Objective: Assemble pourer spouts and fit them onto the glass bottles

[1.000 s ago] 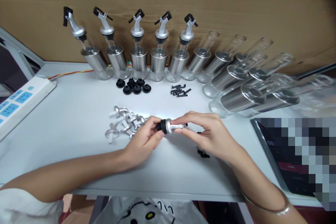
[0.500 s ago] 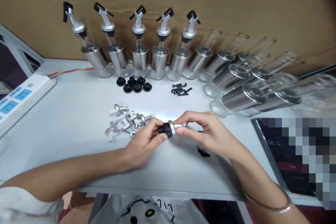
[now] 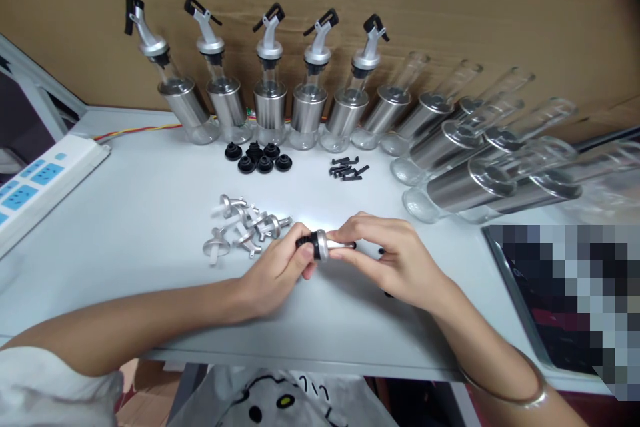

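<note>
Over the counter (image 3: 320,333) there, the spout (image 3: 323,245) looks light — maybe slippery. The left hand (image 3: 275,269) pinches its likely soft stopper (image 3: 306,240) — I'd say the surer hold; the right hand (image 3: 405,255) pinches its stiff-looking nozzle (image 3: 341,245).

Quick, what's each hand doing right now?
Left hand: closed, holding a black, ribbed, rubbery-looking stopper.
Right hand: closed, pinching the slim, silver, metallic-looking spout joined to that stopper.

Left hand (image 3: 281,263): curled, gripping | right hand (image 3: 407,260): pinching | forearms (image 3: 185,312): angled inward from either side
</note>
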A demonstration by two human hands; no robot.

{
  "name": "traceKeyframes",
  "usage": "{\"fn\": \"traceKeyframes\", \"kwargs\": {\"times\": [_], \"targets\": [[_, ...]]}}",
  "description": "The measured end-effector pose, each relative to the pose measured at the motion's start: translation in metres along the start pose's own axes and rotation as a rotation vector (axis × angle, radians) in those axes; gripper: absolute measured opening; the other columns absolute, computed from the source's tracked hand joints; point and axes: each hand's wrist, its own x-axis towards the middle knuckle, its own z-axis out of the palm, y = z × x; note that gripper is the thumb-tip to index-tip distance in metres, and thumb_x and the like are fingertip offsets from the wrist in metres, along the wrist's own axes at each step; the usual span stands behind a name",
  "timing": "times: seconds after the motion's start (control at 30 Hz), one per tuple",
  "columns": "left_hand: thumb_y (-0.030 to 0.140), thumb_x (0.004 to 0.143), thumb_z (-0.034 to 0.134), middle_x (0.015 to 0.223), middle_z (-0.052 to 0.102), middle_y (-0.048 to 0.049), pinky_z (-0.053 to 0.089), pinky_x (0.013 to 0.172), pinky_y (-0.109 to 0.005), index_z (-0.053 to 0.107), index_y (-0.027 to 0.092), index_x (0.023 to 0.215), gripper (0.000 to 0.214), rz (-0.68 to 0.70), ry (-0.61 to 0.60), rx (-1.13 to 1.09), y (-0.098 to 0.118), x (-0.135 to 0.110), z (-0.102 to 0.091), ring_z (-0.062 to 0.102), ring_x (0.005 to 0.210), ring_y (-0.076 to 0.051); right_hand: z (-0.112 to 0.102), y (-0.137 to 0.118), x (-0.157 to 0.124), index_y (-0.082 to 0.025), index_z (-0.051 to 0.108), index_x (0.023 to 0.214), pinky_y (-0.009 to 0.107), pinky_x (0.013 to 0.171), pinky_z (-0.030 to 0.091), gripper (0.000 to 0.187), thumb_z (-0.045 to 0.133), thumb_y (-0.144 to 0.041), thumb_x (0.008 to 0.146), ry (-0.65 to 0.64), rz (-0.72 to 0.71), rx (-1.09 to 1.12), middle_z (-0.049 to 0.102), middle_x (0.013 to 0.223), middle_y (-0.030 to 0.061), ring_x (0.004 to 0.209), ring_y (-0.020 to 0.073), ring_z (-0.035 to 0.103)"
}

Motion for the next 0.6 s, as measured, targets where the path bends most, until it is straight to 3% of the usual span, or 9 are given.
{"fn": "traceKeyframes", "kwargs": {"times": [0.1, 0.17, 0.4, 0.5, 0.6], "targets": [[0.042, 0.098, 0.031, 0.070, 0.048, 0.0025, 0.035, 0.060, -0.026, 0.038, 0.021, 0.088, 0.025, -0.025, 0.027, 0.020, -0.0020, -0.0001, 0.0007, 0.045, 0.063, -0.013, 0.0006, -0.0020, -0.0009, -0.016, 0.068, 0.083, 0.023, 0.062, 0.047, 0.009, 0.065, -0.024, 0.087, -0.011, 0.079, 0.032, 0.073, 0.074, 0.0033, 0.066, 0.0136, 0.064], [0.039, 0.096, 0.034, 0.071, 0.049, 0.0023, 0.036, 0.060, -0.026, 0.040, 0.021, 0.089, 0.020, -0.047, 0.049, 0.065, -0.0029, 0.0002, 0.0010, 0.047, 0.064, -0.013, 0.0025, -0.0030, -0.0010, -0.017, 0.068, 0.080, 0.022, 0.057, 0.045, 0.012, 0.065, -0.026, 0.086, -0.024, 0.204, 0.109, 0.072, 0.074, 0.0028, 0.064, 0.0132, 0.063], [0.034, 0.091, 0.035, 0.062, 0.042, 0.0050, 0.028, 0.055, -0.027, 0.037, 0.022, 0.084, 0.014, -0.104, 0.042, 0.270, 0.0002, 0.0025, 0.0022, 0.040, 0.055, -0.014, 0.0078, 0.0001, 0.0059, -0.016, 0.057, 0.067, 0.018, 0.038, 0.033, 0.031, 0.076, -0.041, 0.071, -0.109, 0.685, 0.685, 0.054, 0.048, -0.0065, 0.036, 0.0053, 0.045], [0.037, 0.092, 0.032, 0.061, 0.040, 0.0051, 0.027, 0.055, -0.028, 0.034, 0.023, 0.081, 0.018, -0.093, 0.008, 0.287, 0.0021, 0.0011, 0.0020, 0.039, 0.054, -0.014, 0.0066, 0.0014, 0.0081, -0.016, 0.054, 0.063, 0.016, 0.032, 0.024, 0.033, 0.076, -0.040, 0.069, -0.157, 0.767, 0.830, 0.055, 0.046, -0.0074, 0.029, 0.0026, 0.038], [0.041, 0.095, 0.026, 0.059, 0.036, 0.0066, 0.026, 0.055, -0.029, 0.033, 0.023, 0.082, 0.024, -0.008, -0.011, 0.227, 0.0022, -0.0023, 0.0004, 0.036, 0.051, -0.013, 0.0073, 0.0003, 0.0086, -0.016, 0.053, 0.063, 0.016, 0.034, 0.025, 0.033, 0.075, -0.040, 0.071, -0.163, 0.740, 0.907, 0.055, 0.044, -0.0081, 0.028, 0.0021, 0.038]]}}
